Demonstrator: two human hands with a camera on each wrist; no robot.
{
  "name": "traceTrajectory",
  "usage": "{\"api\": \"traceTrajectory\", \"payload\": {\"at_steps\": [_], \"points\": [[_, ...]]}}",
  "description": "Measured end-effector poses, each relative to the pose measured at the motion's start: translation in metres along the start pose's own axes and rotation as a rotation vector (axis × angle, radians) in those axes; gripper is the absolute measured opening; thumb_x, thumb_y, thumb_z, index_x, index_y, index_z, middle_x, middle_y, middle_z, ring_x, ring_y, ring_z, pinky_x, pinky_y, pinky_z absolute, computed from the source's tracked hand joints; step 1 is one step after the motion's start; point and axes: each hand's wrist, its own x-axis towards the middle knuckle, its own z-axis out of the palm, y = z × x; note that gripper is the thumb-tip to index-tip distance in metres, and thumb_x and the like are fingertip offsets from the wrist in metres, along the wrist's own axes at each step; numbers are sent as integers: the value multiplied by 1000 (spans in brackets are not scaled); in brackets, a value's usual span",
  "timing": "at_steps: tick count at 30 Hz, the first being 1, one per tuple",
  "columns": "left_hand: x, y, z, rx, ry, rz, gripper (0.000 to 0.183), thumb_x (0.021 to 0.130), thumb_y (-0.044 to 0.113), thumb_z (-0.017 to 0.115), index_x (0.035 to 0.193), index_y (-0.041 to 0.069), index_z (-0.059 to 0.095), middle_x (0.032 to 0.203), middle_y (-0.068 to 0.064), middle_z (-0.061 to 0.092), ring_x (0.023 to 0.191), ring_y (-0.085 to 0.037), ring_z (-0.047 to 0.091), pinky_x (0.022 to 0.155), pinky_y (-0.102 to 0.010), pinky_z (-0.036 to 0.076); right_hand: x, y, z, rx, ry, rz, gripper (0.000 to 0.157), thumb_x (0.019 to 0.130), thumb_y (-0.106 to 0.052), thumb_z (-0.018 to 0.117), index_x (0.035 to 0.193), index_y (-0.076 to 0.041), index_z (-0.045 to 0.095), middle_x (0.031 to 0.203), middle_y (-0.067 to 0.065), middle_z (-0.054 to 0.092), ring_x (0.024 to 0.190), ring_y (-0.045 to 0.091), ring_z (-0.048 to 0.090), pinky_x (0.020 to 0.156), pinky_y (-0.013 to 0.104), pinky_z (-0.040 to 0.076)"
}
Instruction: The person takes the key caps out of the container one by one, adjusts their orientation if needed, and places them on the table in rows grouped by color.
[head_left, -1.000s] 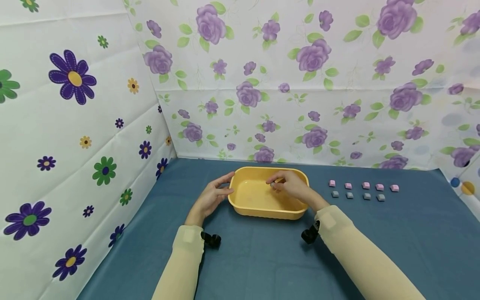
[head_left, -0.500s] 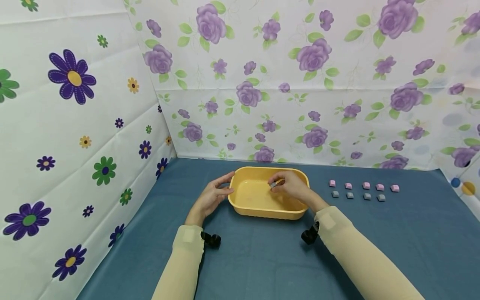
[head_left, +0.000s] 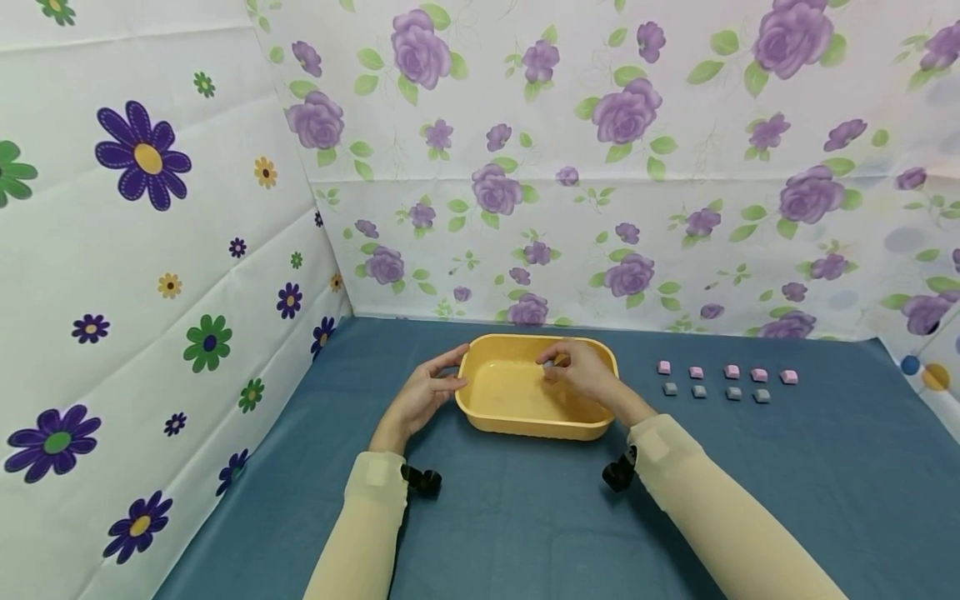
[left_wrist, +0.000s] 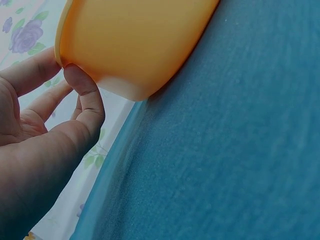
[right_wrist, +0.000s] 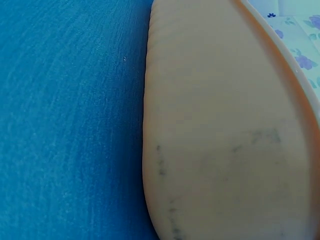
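A yellow plastic basin (head_left: 510, 425) stands on the blue cloth, near its back edge. My left hand (head_left: 422, 396) holds the basin's left end, thumb and fingertips at the rim; the left wrist view shows the bent thumb (left_wrist: 87, 97) against the wall just under the lip. Over the inside of the basin, my right hand (head_left: 581, 372) pinches a small grey keycap (head_left: 548, 364) between thumb and fingers, which partly cover it. The right wrist view has only the basin's outer wall (right_wrist: 225, 100), with the hand out of sight.
To the right of the basin lie two rows of small keycaps, pink ones (head_left: 732, 371) behind and grey ones (head_left: 733, 393) in front. Floral cloth walls (head_left: 495, 250) rise behind and at the left of the blue cloth (head_left: 510, 517).
The right hand has stayed over the basin, its fingers shifting slightly as the grey keycap turns between them. My left hand keeps its place at the rim.
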Motion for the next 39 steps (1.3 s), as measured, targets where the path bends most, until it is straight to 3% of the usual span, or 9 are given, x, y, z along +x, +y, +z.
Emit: {"api": "traceTrajectory", "payload": {"at_steps": [8, 16, 25, 34, 39], "points": [[0, 0, 0, -9, 4, -4, 63, 101, -4, 62, 159, 14, 46, 143, -18, 46, 125, -32, 54, 91, -30, 53, 0, -3, -2, -85, 35, -22, 20, 101, -6, 68, 119, 1, 75, 117, 14, 69, 99, 28, 65, 84, 41, 56], [1, 0, 1, -11, -12, 11, 65, 101, -5, 61, 160, 13, 43, 147, -24, 42, 125, -35, 53, 94, -33, 53, -3, -6, -12, -35, 30, -9, 23, 101, -7, 69, 122, 2, 74, 112, 14, 72, 98, 28, 68, 88, 50, 57], [1, -3, -1, -1, -11, 11, 64, 102, -5, 60, 161, 13, 43, 146, -22, 43, 130, -37, 52, 93, -31, 53, -12, -7, -38, -38, 54, -38, 24, 101, -7, 68, 123, 1, 73, 122, 18, 67, 100, 30, 68, 90, 55, 56], [1, -3, -2, -3, -11, 7, 64, 102, -5, 60, 161, 13, 42, 146, -23, 43, 130, -39, 50, 93, -31, 52, -23, 2, -65, -90, 93, -8, 22, 101, -9, 69, 122, -2, 75, 120, 17, 69, 99, 29, 68, 88, 50, 57], [2, -2, -1, 1, -7, 13, 64, 101, -5, 60, 161, 12, 43, 139, -20, 46, 124, -34, 53, 91, -31, 52, -32, 10, -83, -97, 98, 10, 26, 103, -12, 67, 126, -1, 72, 123, 18, 68, 104, 32, 67, 92, 55, 55]]}}
